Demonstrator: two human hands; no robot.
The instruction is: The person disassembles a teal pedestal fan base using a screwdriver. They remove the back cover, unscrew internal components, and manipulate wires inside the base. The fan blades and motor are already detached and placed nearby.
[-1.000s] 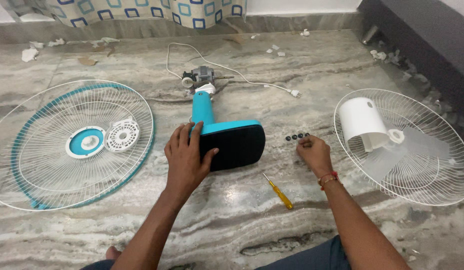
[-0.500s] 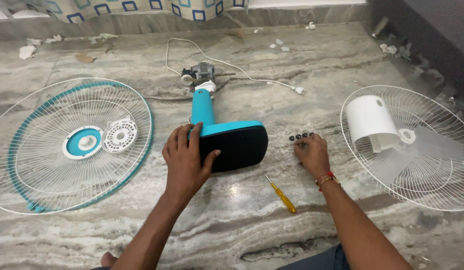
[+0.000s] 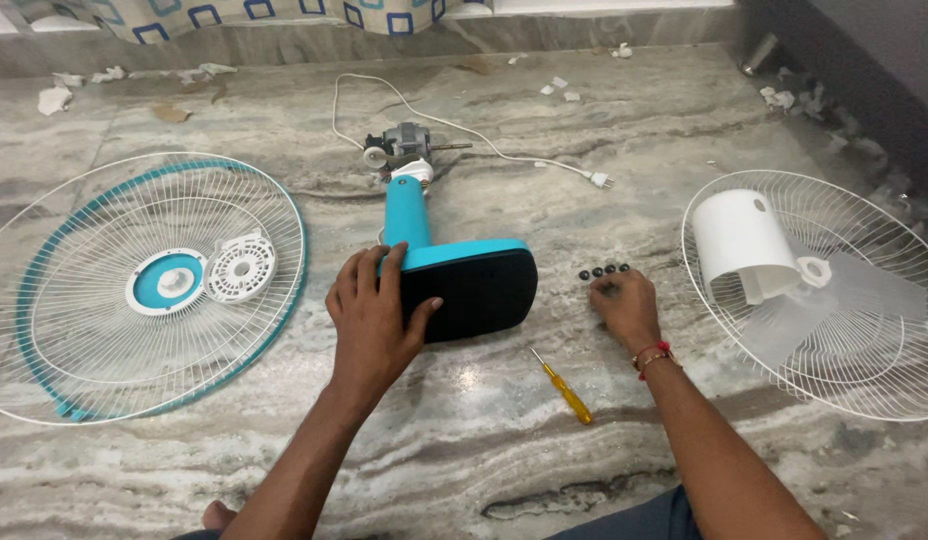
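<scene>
Teal and black plastic, the fan base (image 3: 464,290) lies on its side at frame centre, our left hand (image 3: 374,320) spread flat on it, gripping nothing. Our right hand (image 3: 624,305) curls over small black rubber feet (image 3: 604,271); whether it pinches one, we cannot tell. The fan is well dismantled: bare motor (image 3: 409,145) above, wire grilles (image 3: 144,285) far left and right, yellow screwdriver (image 3: 564,388) on marble.

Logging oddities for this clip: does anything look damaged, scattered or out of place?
Bits of torn paper litter the floor's far edge. The fan is in parts: bare motor exposed, both grilles lying flat. The left hand rests on the fan base.
</scene>
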